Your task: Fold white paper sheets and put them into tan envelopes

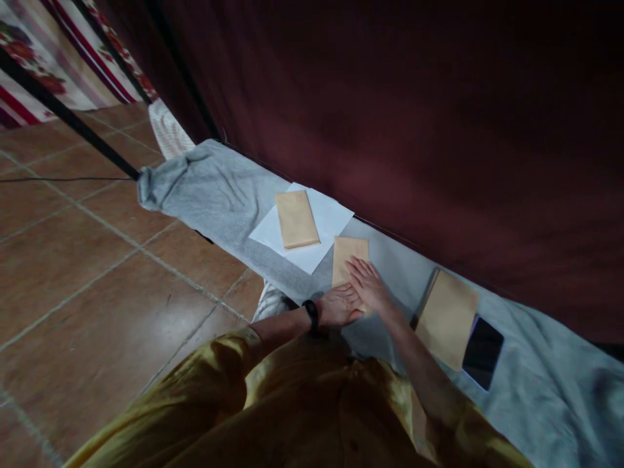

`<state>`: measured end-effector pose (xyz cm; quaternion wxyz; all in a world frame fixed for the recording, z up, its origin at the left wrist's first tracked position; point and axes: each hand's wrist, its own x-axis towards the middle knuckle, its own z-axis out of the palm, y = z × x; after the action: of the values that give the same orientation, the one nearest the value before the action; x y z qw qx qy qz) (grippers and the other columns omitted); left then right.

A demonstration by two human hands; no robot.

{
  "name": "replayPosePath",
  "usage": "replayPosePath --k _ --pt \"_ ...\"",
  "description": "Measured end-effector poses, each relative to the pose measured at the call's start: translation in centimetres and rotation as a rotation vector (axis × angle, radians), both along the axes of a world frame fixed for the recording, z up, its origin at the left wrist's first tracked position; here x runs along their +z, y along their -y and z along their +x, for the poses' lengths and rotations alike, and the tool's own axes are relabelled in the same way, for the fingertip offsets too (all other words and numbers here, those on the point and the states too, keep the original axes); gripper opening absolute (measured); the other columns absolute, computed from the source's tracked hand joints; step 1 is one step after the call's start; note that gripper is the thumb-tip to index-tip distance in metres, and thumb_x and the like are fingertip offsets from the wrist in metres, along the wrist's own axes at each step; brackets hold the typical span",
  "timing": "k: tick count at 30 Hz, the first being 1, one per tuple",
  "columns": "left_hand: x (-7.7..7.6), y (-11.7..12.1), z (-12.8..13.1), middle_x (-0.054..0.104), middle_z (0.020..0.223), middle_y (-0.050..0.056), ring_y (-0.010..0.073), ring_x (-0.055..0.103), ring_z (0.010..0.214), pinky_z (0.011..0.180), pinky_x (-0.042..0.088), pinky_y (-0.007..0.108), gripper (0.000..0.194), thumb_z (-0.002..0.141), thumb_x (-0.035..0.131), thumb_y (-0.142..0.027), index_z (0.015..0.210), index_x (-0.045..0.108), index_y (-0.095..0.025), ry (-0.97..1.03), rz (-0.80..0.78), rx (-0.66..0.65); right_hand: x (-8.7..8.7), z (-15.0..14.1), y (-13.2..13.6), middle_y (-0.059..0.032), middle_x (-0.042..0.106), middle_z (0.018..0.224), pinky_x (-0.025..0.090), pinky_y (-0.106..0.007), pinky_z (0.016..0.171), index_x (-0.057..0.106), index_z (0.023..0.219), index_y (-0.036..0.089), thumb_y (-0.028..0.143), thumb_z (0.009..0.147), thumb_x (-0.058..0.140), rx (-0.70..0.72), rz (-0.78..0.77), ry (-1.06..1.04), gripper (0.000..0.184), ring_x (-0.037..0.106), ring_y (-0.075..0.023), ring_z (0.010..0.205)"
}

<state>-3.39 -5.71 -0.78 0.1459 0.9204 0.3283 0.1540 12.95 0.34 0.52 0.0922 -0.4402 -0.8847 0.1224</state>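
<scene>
A small tan paper envelope (344, 257) lies flat on the grey cloth in front of me. My right hand (368, 284) rests on it with the fingers stretched out and pressing flat. Close beside, my left hand (340, 305) lies flat over the envelope's near end, a dark band on its wrist. The two hands meet there and hide that end. To the left, a stack of similar tan envelopes (296, 221) sits on white paper sheets (326, 214).
On the right are a larger brown envelope or pad (447, 318) and a dark-screened phone (483, 353) touching its edge. The narrow surface is draped with grey cloth (219, 195). A dark red curtain (390, 130) hangs behind it. Black poles (73, 123) stand at the left over tiled floor (97, 273).
</scene>
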Motion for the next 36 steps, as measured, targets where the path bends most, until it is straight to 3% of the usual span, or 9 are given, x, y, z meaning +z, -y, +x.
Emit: replayPosePath --k 4,9,15,20,22,24,28,32,36 --pt "0.8 0.1 -0.3 0.05 0.155 0.014 0.024 0.039 0.149 0.127 0.022 0.043 0.051 0.105 0.042 -0.04 0.148 0.049 -0.014 -0.022 0.011 -0.027 0.2 -0.8 -2.9 -0.0027 0.026 0.169 0.018 -0.045 0.129 0.035 0.16 0.024 0.038 0.109 0.021 0.03 -0.022 0.112 0.055 0.022 -0.0196 0.157" --pt "0.7 0.1 -0.2 0.05 0.155 0.015 0.0249 0.043 0.147 0.126 0.025 0.042 0.056 0.103 0.045 -0.041 0.151 0.045 -0.012 -0.028 -0.001 0.01 0.0 -1.4 -4.6 -0.0055 0.02 0.17 0.014 -0.046 0.13 0.028 0.162 0.018 0.041 0.109 0.019 -0.071 -0.007 0.155 0.058 0.018 -0.0202 0.158" --pt "0.7 0.0 -0.3 0.055 0.151 0.014 0.0256 0.048 0.143 0.126 0.028 0.043 0.054 0.099 0.052 -0.04 0.147 0.05 -0.015 0.013 -0.034 -0.022 -0.7 -1.7 -4.3 -0.0071 0.019 0.17 0.013 -0.046 0.13 0.026 0.163 0.017 0.047 0.109 0.019 -0.116 0.004 0.129 0.062 0.018 -0.0202 0.158" --pt "1.9 -0.3 -1.7 0.062 0.144 0.01 0.0221 0.052 0.139 0.121 0.037 0.04 0.041 0.102 0.048 -0.037 0.139 0.058 -0.021 0.147 -0.085 -0.095 -1.0 -0.2 -2.6 -0.0078 0.022 0.169 0.016 -0.044 0.13 0.021 0.164 0.015 0.046 0.109 0.019 -0.035 0.049 0.098 0.063 0.02 -0.0189 0.157" --pt "2.5 -0.8 -2.5 0.07 0.131 0.008 0.0194 0.06 0.129 0.116 0.043 0.037 0.035 0.105 0.04 -0.031 0.128 0.066 -0.023 0.236 -0.112 -0.022 -1.2 0.4 -1.6 -0.0081 0.023 0.169 0.018 -0.043 0.13 0.02 0.164 0.014 0.043 0.109 0.02 -0.006 0.074 0.094 0.062 0.02 -0.0185 0.157" --pt "2.9 -1.7 -3.0 0.072 0.125 0.008 0.019 0.062 0.125 0.113 0.047 0.037 0.037 0.106 0.035 -0.03 0.124 0.067 -0.022 0.293 -0.102 0.136 -1.4 0.8 -0.6 -0.0085 0.024 0.169 0.019 -0.043 0.13 0.023 0.163 0.013 0.042 0.11 0.022 -0.004 0.104 0.086 0.06 0.022 -0.0189 0.157" --pt "2.7 -5.0 -2.9 0.054 0.152 0.014 0.0232 0.046 0.144 0.12 0.038 0.043 0.05 0.107 0.036 -0.038 0.15 0.046 -0.015 0.163 0.018 0.393 -2.0 0.8 0.9 -0.0108 0.029 0.167 0.022 -0.047 0.129 0.032 0.16 0.013 0.041 0.109 0.029 -0.035 0.165 0.053 0.058 0.027 -0.0225 0.155" --pt "1.3 -8.4 -2.3 0.04 0.162 0.017 0.0282 0.033 0.153 0.125 0.028 0.05 0.062 0.105 0.037 -0.048 0.156 0.038 -0.012 -0.075 0.1 0.472 -2.3 0.7 2.4 -0.0143 0.035 0.164 0.026 -0.05 0.127 0.03 0.16 0.01 0.038 0.108 0.036 -0.061 0.219 0.022 0.059 0.031 -0.0254 0.154" --pt "0.1 -9.7 -2.1 0.037 0.163 0.017 0.0274 0.03 0.154 0.127 0.024 0.048 0.066 0.104 0.039 -0.051 0.157 0.037 -0.011 -0.124 0.147 0.478 -2.1 1.0 4.7 -0.0164 0.036 0.163 0.029 -0.052 0.126 0.021 0.163 0.009 0.038 0.107 0.039 -0.061 0.235 0.023 0.065 0.034 -0.0272 0.152"
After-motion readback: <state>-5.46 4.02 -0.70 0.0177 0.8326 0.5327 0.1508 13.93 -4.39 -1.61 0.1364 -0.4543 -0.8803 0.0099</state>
